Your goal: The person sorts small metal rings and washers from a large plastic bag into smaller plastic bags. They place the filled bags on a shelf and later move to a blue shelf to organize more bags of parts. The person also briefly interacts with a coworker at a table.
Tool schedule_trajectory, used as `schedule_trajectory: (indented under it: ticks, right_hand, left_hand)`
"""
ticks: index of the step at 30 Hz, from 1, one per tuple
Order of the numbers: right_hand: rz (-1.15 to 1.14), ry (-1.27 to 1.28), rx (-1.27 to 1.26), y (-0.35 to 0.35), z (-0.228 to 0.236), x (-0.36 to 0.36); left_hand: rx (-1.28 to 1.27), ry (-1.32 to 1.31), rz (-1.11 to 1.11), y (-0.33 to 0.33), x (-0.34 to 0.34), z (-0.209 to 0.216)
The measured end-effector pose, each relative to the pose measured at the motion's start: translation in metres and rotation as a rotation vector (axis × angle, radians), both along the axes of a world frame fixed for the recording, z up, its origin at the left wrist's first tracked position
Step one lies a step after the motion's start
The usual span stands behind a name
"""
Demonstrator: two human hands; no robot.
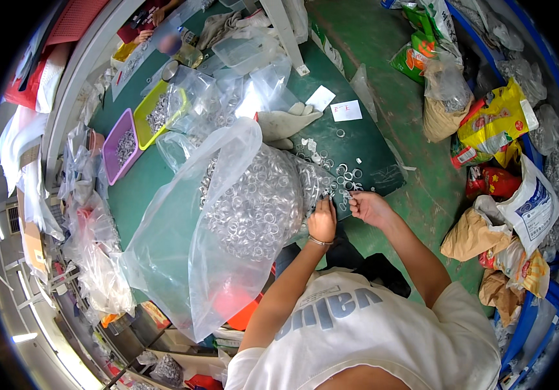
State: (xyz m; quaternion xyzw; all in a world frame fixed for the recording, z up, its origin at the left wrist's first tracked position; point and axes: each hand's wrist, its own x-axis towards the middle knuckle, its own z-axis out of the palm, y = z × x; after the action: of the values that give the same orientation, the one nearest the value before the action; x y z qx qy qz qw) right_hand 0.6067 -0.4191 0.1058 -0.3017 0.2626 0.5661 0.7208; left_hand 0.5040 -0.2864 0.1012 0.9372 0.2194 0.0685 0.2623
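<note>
At the table's near right edge, my left hand [322, 222] has its fingers curled down among small silvery rings, and what they hold is hidden. Close beside it, my right hand [370, 208] pinches a small ring between thumb and fingertips. Loose rings [343, 173] lie scattered on the green table [373, 156] just beyond both hands. To the left of them, a large clear plastic bag [224, 156] lies with its mouth spread wide. A big heap of shiny rings [253, 208] shows through its film and reaches close to my left hand.
A pale work glove [286, 125] and a white card [346, 110] lie behind the rings. Purple [110, 156] and yellow [178, 104] baskets hold small metal parts. A co-worker's hand [144, 36] shows far off. Sacks [533, 203] line a blue rack on the right.
</note>
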Motion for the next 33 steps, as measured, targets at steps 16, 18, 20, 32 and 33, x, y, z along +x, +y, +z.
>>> schedule_trajectory:
  ticks: [16,18,20,32,33]
  right_hand:
    - [0.054,-0.553,-0.169,-0.012,0.019,-0.019]
    - [0.004,-0.526,-0.134,-0.014,0.009,-0.023]
    - [-0.020,-0.549,-0.110,-0.014,0.001,-0.026]
    - [0.602,-1.750,-1.088,0.024,0.012,-0.051]
    - [0.614,-1.737,-1.086,0.025,0.011,-0.052]
  left_hand:
    - [-1.217,-0.056,0.513,-0.009,-0.004,0.012]
    - [-1.326,-0.026,0.589,-0.009,-0.003,0.014]
    - [-1.439,-0.026,0.685,-0.008,-0.001,0.013]
    - [-1.476,-0.088,0.777,-0.007,-0.004,0.011]
    - [-1.454,-0.089,0.757,-0.007,-0.004,0.011]
